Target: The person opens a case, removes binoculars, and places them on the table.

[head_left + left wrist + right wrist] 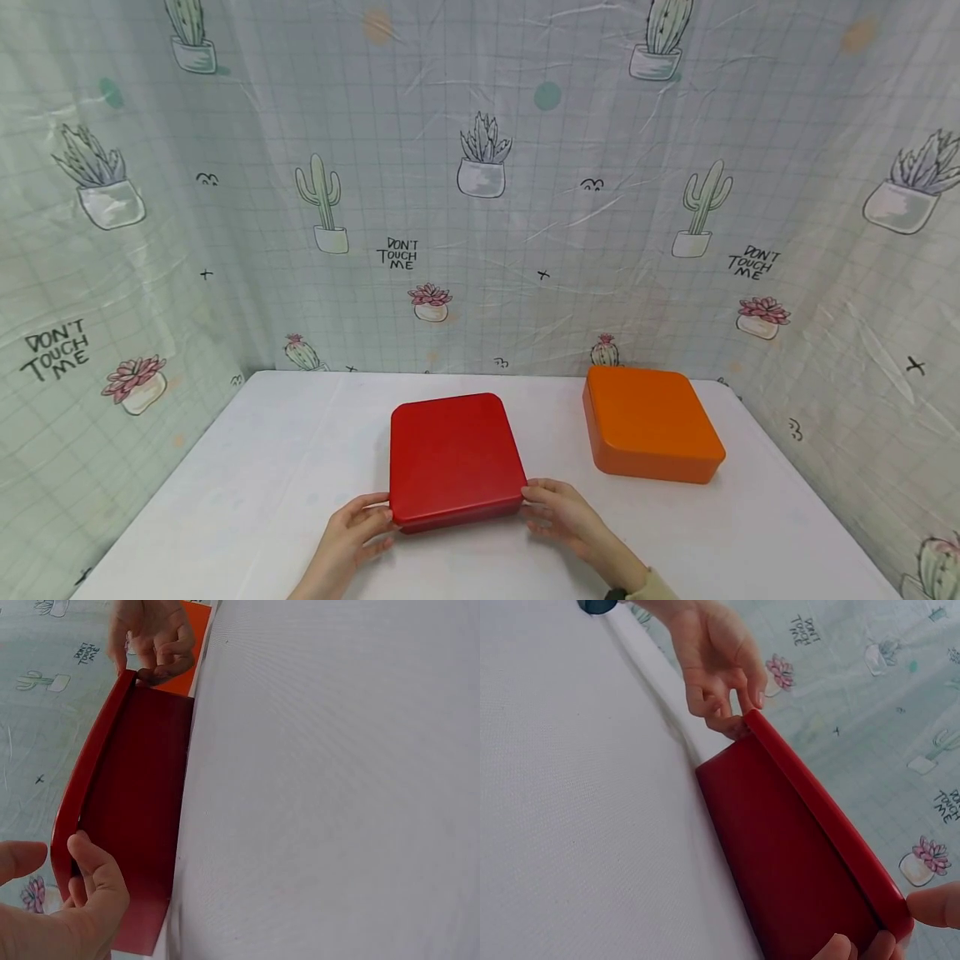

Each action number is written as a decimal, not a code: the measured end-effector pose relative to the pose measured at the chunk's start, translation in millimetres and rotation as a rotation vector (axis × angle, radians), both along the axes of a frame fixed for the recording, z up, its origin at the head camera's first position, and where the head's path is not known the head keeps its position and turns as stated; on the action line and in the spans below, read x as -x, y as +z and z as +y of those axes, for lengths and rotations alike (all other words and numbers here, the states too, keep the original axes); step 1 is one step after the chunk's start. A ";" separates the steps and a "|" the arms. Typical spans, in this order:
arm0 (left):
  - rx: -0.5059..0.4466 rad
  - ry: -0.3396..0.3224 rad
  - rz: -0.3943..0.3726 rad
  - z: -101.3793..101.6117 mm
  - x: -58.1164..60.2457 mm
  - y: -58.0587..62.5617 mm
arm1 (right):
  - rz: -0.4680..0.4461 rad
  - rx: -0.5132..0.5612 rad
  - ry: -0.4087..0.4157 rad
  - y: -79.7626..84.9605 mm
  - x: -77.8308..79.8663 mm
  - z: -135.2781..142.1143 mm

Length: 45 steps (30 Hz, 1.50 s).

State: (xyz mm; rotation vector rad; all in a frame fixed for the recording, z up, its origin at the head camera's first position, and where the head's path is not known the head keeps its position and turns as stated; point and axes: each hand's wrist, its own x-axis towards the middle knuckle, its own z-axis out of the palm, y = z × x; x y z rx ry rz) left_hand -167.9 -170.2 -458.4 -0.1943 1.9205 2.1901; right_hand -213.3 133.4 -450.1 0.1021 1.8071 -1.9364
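Note:
A square red box (142, 780) sits on the white table, its red lid (456, 458) on top with a rim that overhangs the walls. At the lid's near left corner my left hand (348, 533) grips the rim, fingertips tucked beneath the edge. My right hand (570, 521) pinches the near right corner, thumb on the outer rim and fingers bent below it. In the right wrist view, a dark gap shows under the lid's rim (832, 817). The inside of the box is hidden.
An orange lidded box (652, 425) stands at the back right of the white table (300, 433). Behind and at both sides hangs a curtain (480, 225) printed with cacti and potted plants.

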 end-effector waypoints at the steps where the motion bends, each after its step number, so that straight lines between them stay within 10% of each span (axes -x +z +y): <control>1: 0.004 0.002 0.000 0.2 -0.1 -0.3 | 0.002 0.002 0.001 -0.4 -0.2 0.0; 45: 0.072 0.054 -0.028 2.0 -5.8 8.2 | 0.068 0.079 -0.012 11.3 -13.5 -3.3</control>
